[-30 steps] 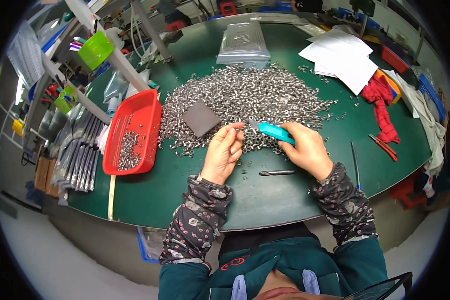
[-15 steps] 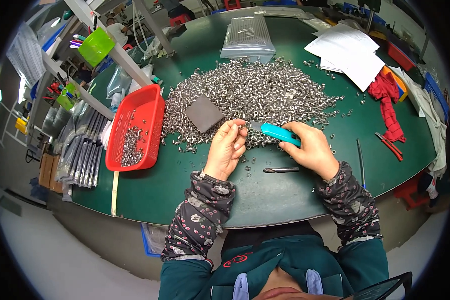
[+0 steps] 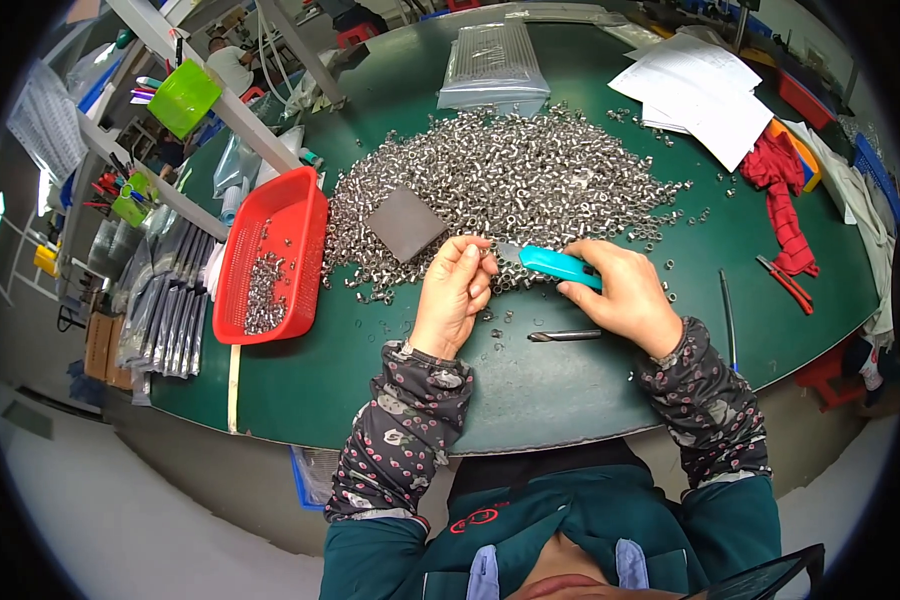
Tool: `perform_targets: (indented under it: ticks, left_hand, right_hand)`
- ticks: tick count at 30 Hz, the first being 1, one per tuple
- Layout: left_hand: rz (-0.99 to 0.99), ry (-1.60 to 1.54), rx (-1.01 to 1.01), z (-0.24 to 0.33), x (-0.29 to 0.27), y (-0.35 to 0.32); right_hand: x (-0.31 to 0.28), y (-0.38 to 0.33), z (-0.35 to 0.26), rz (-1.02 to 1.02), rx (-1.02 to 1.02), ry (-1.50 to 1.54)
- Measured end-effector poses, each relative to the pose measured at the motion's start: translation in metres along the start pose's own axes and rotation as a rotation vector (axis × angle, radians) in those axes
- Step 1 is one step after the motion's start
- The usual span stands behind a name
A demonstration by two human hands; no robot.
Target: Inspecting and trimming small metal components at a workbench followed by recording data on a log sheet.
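My right hand (image 3: 625, 298) grips a turquoise utility knife (image 3: 553, 264), its blade tip pointing left toward my left hand (image 3: 456, 297). The left hand's fingertips pinch a small metal part at the blade tip; the part itself is too small to make out. Both hands hover at the near edge of a large heap of small shiny metal parts (image 3: 510, 180) spread on the round green table (image 3: 390, 380). A dark grey square pad (image 3: 404, 222) lies on the heap to the left. A drill bit (image 3: 564, 336) rests on the table just below my hands.
A red tray (image 3: 295, 215) holding several metal parts sits at left. Clear bags (image 3: 493, 60) lie at the far side, white papers (image 3: 700, 90) and a red cloth (image 3: 782, 190) at right, with red pliers (image 3: 788, 282) and a thin rod (image 3: 727, 310). Shelving with green bins (image 3: 183, 97) stands left.
Both hands stay together at the heap's edge, knife tip against the left fingertips. The view has shifted slightly; otherwise nothing has clearly moved.
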State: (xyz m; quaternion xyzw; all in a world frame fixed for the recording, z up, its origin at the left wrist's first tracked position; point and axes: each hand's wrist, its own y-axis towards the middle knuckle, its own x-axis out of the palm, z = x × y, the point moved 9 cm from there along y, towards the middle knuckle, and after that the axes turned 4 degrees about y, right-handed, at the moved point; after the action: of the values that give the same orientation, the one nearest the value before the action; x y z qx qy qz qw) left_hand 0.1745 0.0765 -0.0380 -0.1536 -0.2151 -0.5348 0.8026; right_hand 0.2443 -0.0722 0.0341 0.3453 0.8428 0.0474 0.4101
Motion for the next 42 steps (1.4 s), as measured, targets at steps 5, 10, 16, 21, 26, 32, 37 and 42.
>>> perform_targets:
  ticks: [5,10,16,21,26,32,37,42]
  left_hand:
    - [0.004,-0.005,-0.017,-0.001,-0.002,0.000]
    - [0.004,-0.010,-0.030,-0.003,-0.001,0.000]
    - [0.021,-0.005,-0.023,-0.002,-0.003,0.000]
    - [0.040,-0.001,-0.018,-0.001,-0.008,-0.001]
    - [0.016,0.015,-0.015,0.004,0.000,-0.001]
    - [0.111,0.067,-0.002,-0.002,-0.005,0.001]
    - [0.026,-0.027,0.012,0.004,-0.008,-0.004]
    - [-0.010,-0.128,-0.005,0.003,-0.010,-0.001]
  right_hand:
    - [0.002,0.000,0.000,-0.010,-0.005,-0.003]
    - [0.000,0.000,0.000,-0.011,0.005,-0.008]
    - [0.001,-0.001,0.001,-0.017,0.005,-0.019]
    - [0.008,0.001,0.005,-0.065,0.041,-0.054]
    - [-0.003,-0.003,-0.006,0.001,-0.089,-0.233]
    - [0.017,-0.007,0.006,0.019,-0.241,-0.267]
    - [0.012,-0.011,-0.002,0.105,-0.257,-0.310]
    - [-0.048,-0.023,-0.031,0.177,-0.291,-0.367]
